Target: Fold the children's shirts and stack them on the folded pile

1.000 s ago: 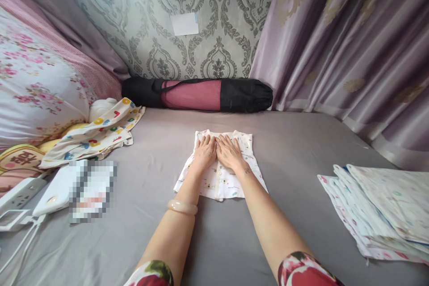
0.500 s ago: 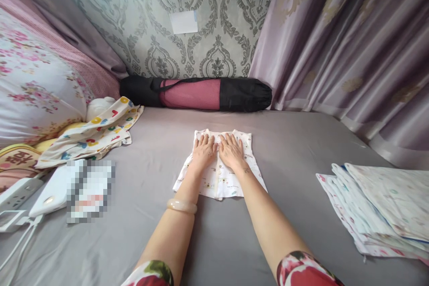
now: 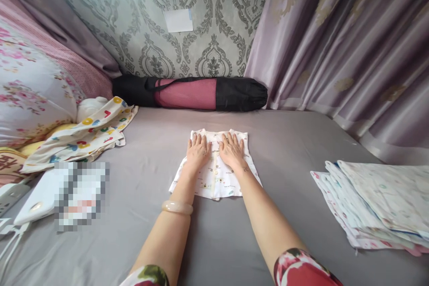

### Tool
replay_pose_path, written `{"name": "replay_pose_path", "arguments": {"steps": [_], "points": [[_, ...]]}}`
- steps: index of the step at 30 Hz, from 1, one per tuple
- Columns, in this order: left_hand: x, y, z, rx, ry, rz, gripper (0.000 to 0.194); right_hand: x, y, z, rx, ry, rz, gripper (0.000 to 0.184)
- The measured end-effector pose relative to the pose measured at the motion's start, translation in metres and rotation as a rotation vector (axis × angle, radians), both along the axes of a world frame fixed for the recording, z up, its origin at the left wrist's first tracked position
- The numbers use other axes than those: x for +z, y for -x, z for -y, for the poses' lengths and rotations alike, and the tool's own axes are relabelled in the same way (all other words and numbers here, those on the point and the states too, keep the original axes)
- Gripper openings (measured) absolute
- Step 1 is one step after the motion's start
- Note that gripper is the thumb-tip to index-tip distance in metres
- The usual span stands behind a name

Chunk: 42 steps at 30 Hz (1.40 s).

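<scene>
A small white buttoned shirt (image 3: 217,183) with a tiny coloured print lies spread on the grey bed sheet (image 3: 281,152), its button strip running down the middle. My left hand (image 3: 199,151) rests flat on the upper left part of the shirt, fingers stretched away from me. On the upper right part lies my right hand (image 3: 231,148), palm down, fingers spread a little. A strip of cloth shows between the two hands. A pale bangle (image 3: 177,207) circles my left forearm. The cloth under both palms is hidden.
Folded printed clothes (image 3: 378,201) are stacked at the right. A black and pink roll bag (image 3: 187,93) lies along the wall. At left are a patterned cloth (image 3: 97,127), a floral pillow (image 3: 30,94), a white device (image 3: 43,196), a power strip (image 3: 11,196) and cables.
My hands have moved slightly apart on the shirt, widening the strip of cloth between them. The whole view has shifted a little, so most things appear further left.
</scene>
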<state>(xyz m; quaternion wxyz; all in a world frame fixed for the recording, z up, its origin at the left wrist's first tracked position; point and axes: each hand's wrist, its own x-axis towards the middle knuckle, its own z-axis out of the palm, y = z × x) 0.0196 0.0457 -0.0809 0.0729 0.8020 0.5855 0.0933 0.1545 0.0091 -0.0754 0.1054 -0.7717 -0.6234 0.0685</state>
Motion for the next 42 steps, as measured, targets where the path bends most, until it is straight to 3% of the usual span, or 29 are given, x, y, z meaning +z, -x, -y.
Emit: {"name": "replay_pose_path", "arguments": {"steps": [8, 12, 18, 22, 27, 30, 33, 37, 42], "points": [[0.008, 0.0, 0.003, 0.007, -0.03, 0.018, 0.051, 0.008, -0.002, 0.0, 0.001, 0.031, -0.057, 0.056], [0.012, 0.0, 0.003, 0.062, -0.104, 0.022, 0.051, 0.013, -0.011, 0.0, -0.115, -0.024, -0.04, 0.057], [0.003, 0.003, -0.002, 0.078, 0.056, 0.015, 0.058, 0.002, -0.024, -0.002, -0.227, 0.056, 0.005, 0.063], [0.0, 0.005, -0.003, 0.073, 0.051, 0.021, 0.057, -0.002, -0.024, -0.003, -0.231, 0.07, 0.015, 0.062], [0.008, 0.005, -0.001, 0.07, 0.05, 0.023, 0.055, 0.004, -0.025, -0.001, -0.233, 0.064, -0.018, 0.062], [0.014, 0.0, 0.003, 0.075, 0.017, 0.021, 0.055, 0.011, -0.021, 0.0, -0.201, 0.036, -0.037, 0.061], [0.015, -0.008, 0.008, 0.013, -0.052, 0.019, 0.055, 0.015, -0.013, 0.001, -0.075, 0.002, -0.017, 0.058], [0.009, -0.013, 0.011, -0.088, 0.062, 0.009, 0.057, 0.011, -0.002, 0.001, 0.052, 0.055, -0.013, 0.056], [0.003, -0.01, 0.008, -0.103, 0.12, 0.022, 0.058, 0.006, -0.001, 0.0, 0.058, 0.088, -0.018, 0.055]]}}
